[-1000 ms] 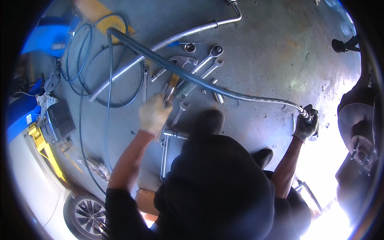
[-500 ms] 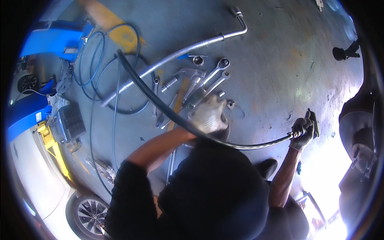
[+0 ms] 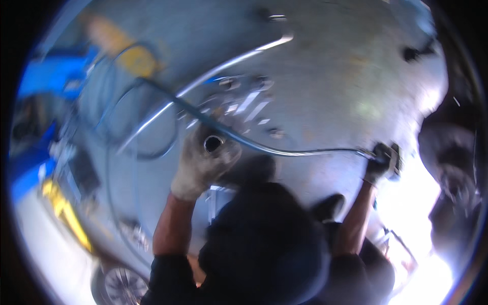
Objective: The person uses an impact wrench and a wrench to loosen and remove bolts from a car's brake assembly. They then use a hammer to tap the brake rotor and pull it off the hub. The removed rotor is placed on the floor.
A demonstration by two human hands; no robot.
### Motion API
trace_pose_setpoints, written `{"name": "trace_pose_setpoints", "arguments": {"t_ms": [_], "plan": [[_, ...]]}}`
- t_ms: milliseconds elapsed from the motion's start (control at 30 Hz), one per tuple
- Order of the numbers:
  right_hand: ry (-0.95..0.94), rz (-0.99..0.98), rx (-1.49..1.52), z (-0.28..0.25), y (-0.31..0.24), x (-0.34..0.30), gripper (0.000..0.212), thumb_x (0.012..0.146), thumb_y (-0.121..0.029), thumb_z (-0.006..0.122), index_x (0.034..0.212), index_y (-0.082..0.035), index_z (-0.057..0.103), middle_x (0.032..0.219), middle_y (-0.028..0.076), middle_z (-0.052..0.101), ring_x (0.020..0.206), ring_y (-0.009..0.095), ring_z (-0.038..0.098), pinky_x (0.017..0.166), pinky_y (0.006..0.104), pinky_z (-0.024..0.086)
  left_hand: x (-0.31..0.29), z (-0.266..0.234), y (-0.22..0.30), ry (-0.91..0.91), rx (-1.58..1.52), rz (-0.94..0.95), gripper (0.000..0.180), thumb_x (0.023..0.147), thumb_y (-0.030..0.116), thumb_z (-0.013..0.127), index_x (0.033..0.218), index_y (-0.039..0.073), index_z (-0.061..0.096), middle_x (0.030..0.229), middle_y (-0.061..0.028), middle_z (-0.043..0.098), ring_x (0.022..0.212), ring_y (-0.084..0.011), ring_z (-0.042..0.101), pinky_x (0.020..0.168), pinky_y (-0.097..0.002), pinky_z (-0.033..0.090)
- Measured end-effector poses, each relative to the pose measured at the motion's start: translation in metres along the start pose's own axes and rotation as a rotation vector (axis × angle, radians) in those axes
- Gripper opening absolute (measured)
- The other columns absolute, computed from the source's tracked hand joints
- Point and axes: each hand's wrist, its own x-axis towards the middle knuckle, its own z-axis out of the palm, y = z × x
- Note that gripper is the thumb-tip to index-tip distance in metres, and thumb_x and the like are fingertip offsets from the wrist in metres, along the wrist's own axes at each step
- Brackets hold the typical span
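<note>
Both my hands wear pale work gloves. My left hand (image 3: 197, 165) is closed around a metal socket (image 3: 213, 144), its dark round opening facing up. My right hand (image 3: 377, 165), off to the right, is wrapped round a dark air tool (image 3: 395, 160) whose exact kind is hard to make out. A hose (image 3: 305, 152) joins this tool and arcs leftward, passing just above my left hand. Beyond that hand, blurred wrenches (image 3: 247, 101) and other hand tools lie on the floor.
A long bent metal bar (image 3: 218, 68) lies across the floor. Thin hose coils (image 3: 109, 168) spread at left, beside blue lift arms (image 3: 53, 76), a yellow part (image 3: 63, 208) and a car wheel (image 3: 123, 287). Large dark machinery (image 3: 447, 147) stands at the right edge.
My left hand has come back and left from the tools on the floor, and the socket now shows in it. My right hand keeps its hold. The whole view has shifted and blurred.
</note>
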Motion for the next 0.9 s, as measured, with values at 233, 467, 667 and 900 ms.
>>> {"name": "trace_pose_setpoints", "arguments": {"t_ms": [233,467,667,900], "plan": [[0.14,0.13,0.772,0.044,-0.008,-0.028,0.017,0.101,-0.011,0.06,0.114,-0.001,0.06,0.089,0.006,0.061,0.089,0.02,0.06,0.104,0.0443,0.049,0.159,0.11,-0.023,0.242,0.158,-0.07,0.052,0.092,0.039,0.069,0.128,0.002,0.065,0.123,-0.0114,0.069,0.102,-0.0252,0.069,0.089,-0.0394,0.054],[-0.137,-0.051,1.058,0.095,-0.027,-0.062,0.018,0.098,-0.023,0.07,0.102,-0.006,0.072,0.077,0.004,0.07,0.068,0.017,0.065,0.08,0.0338,0.055,0.23,0.179,-0.093,-0.232,0.844,-0.213,0.057,0.088,0.055,0.067,0.114,0.005,0.076,0.115,-0.0182,0.076,0.109,-0.034,0.071,0.095,-0.0461,0.054],[-0.528,-0.107,1.208,0.06,-0.067,-0.048,0.025,0.091,-0.027,0.081,0.113,-0.014,0.08,0.068,0.002,0.072,0.053,0.014,0.066,0.064,0.0294,0.056,0.191,0.125,-0.063,-0.397,0.727,-0.41,0.064,0.089,0.056,0.072,0.121,0.001,0.074,0.104,-0.0229,0.076,0.099,-0.0363,0.074,0.087,-0.0425,0.055],[-0.727,-0.208,0.705,0.037,-0.124,-0.06,0.007,0.086,-0.017,0.084,0.09,-0.022,0.08,0.061,-0.004,0.063,0.05,0.008,0.058,0.053,0.0253,0.048,0.104,0.04,-0.016,-0.485,0.002,-0.27,0.036,0.105,0.02,0.063,0.14,0.011,0.062,0.111,-0.0093,0.07,0.082,-0.0127,0.066,0.074,-0.0303,0.059]]}}
